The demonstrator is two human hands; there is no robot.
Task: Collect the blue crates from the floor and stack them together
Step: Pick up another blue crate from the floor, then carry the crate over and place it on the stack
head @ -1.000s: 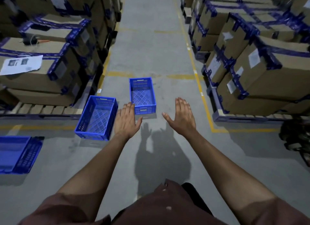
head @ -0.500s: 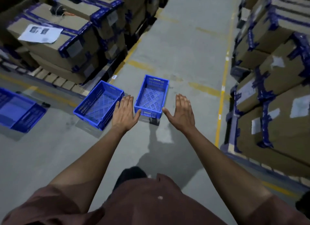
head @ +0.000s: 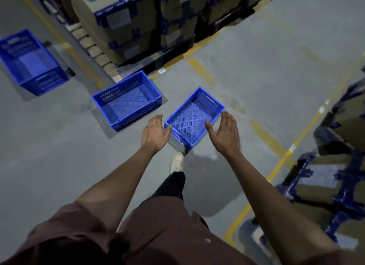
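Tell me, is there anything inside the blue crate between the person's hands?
No, the nearest crate, between the left hand and right hand, shows only its bare lattice bottom.

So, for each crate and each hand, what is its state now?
Nearest blue crate: empty, upright on floor, between the hands.
Middle blue crate: empty, upright on floor.
Far-left blue crate: upright on floor.
Left hand: open, holds nothing.
Right hand: open, holds nothing.

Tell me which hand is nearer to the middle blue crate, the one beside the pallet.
Left. The left hand hovers just off the near right corner of the middle blue crate; the right hand is farther, beyond the nearest crate.
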